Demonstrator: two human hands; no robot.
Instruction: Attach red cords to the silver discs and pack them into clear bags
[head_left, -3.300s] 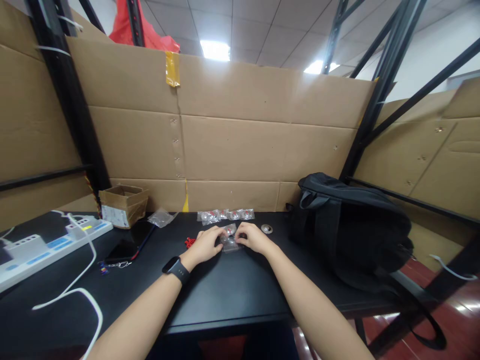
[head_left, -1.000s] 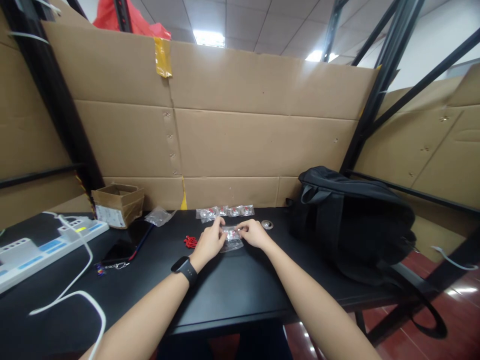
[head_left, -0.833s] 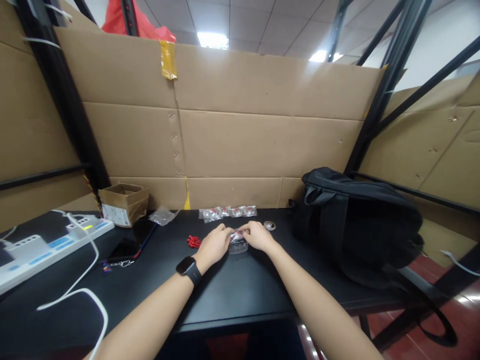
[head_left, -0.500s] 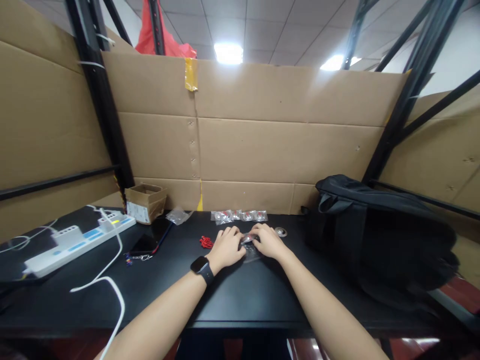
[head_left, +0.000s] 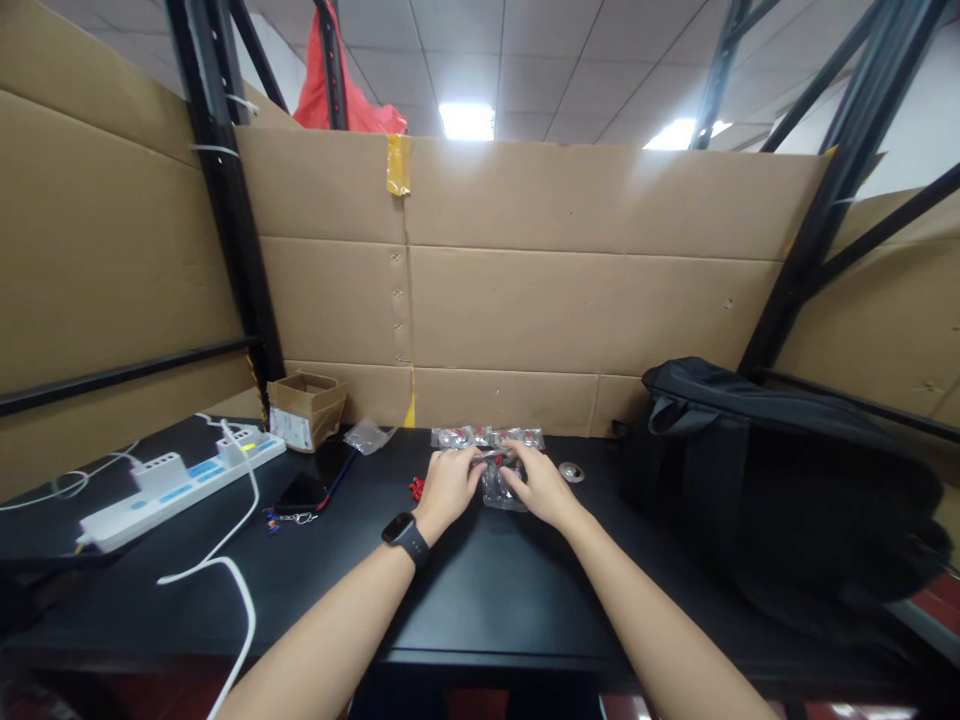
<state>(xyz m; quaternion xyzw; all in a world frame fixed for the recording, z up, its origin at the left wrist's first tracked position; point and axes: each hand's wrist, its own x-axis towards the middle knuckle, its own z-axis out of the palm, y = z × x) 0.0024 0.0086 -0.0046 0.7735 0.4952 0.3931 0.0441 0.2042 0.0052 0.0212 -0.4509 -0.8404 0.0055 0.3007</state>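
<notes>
My left hand [head_left: 451, 490] and my right hand [head_left: 541, 488] meet near the middle of the black table. Between their fingertips they grip a small domed metal disc [head_left: 492, 455], tilted nearly edge-on and partly hidden by the fingers. Something red shows just beneath it. A clear plastic bag [head_left: 502, 492] lies below the disc, between the two hands. Beside my left hand is a bundle of red cord [head_left: 417, 488], partly covered by the hand. A second metal disc [head_left: 571, 472] with a raised centre rests to the right of my right hand.
Several clear packets [head_left: 457, 437] line the back. Leftward are a crumpled plastic bag [head_left: 367, 436], an open cardboard box [head_left: 307, 412], a phone [head_left: 311, 490] and a white power strip [head_left: 180, 490] with a loose cable. A black backpack [head_left: 765, 490] fills the right side.
The disc between my hands has tipped from showing its domed face to nearly edge-on. More of the plastic bag shows below it. The whole view has shifted slightly.
</notes>
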